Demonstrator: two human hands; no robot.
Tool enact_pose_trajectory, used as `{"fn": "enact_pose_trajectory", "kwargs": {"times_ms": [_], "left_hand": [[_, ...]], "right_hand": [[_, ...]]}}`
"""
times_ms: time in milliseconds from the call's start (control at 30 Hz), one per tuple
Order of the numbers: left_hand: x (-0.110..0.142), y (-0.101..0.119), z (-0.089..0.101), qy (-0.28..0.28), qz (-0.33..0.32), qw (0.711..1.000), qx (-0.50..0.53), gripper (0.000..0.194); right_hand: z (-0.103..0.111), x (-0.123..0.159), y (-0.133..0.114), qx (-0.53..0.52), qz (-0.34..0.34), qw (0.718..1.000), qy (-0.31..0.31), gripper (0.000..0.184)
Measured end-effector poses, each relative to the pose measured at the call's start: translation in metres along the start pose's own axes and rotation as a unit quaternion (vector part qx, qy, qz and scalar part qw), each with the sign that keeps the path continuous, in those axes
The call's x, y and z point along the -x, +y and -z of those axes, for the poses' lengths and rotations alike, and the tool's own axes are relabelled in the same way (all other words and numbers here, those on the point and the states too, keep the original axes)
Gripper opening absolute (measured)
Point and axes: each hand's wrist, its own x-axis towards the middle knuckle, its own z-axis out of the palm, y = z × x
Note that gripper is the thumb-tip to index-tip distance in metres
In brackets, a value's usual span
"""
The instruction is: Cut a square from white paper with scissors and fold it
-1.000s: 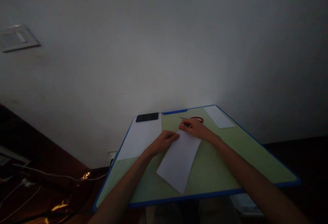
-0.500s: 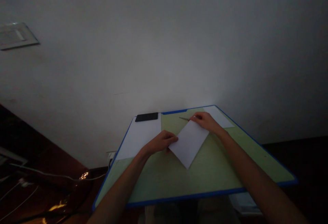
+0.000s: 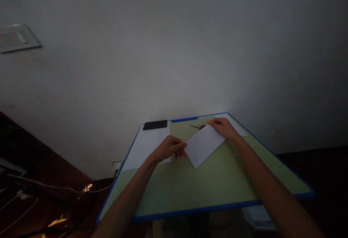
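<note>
A folded white paper (image 3: pixel 203 144) lies on a green board with a blue rim (image 3: pixel 217 206). My left hand (image 3: pixel 170 148) has its fingers curled on the paper's left corner. My right hand (image 3: pixel 223 126) pinches the paper's far right corner. Just behind the paper lie scissors with red handles (image 3: pixel 198 126), mostly hidden by the paper and my right hand.
A larger white sheet (image 3: pixel 148 144) lies on the board's left side with a black phone (image 3: pixel 155 124) at its far end. Another white sheet (image 3: pixel 236 126) sits at the far right corner. A wall stands behind the board. Cables lie on the dark floor at left.
Both hands have turned the white paper anticlockwise and shifted it away from me. What was a long sheet now looks shorter. My right hand moved right, over the scissors' handles.
</note>
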Motion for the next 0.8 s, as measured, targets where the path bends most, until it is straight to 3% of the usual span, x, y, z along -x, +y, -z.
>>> {"fn": "enact_pose_trajectory", "kwargs": {"times_ms": [133,267,367,467,567,633,733,800], "left_hand": [[-0.002,-0.001,0.005,0.1,-0.028,0.995,0.003,0.041],[-0.008,-0.005,0.01,0.24,-0.03,0.97,-0.017,0.04],[-0.011,-0.01,0.015,0.333,-0.054,0.94,-0.051,0.037],[-0.013,-0.015,0.02,0.383,-0.075,0.917,-0.08,0.033],[-0.016,-0.02,0.022,0.392,-0.08,0.912,-0.095,0.029],[-0.017,-0.022,0.02,0.383,-0.082,0.915,-0.097,0.027],[-0.019,-0.024,0.015,0.371,-0.087,0.918,-0.111,0.025],[-0.02,-0.024,0.011,0.366,-0.097,0.916,-0.136,0.024]], "right_hand": [[0.005,0.004,-0.008,-0.089,-0.058,0.994,0.014,0.038],[0.007,0.008,-0.014,-0.14,-0.081,0.987,0.025,0.039],[0.008,0.009,-0.016,-0.145,-0.082,0.986,-0.027,0.035],[0.008,0.009,-0.013,-0.139,-0.083,0.983,-0.085,0.029],[0.005,0.008,-0.011,-0.066,-0.022,0.991,-0.11,0.024],[-0.002,0.009,-0.013,0.004,0.058,0.995,-0.081,0.021],[-0.025,0.015,-0.027,0.06,0.167,0.984,-0.029,0.018],[-0.044,0.022,-0.041,0.071,0.227,0.97,-0.05,0.022]]}}
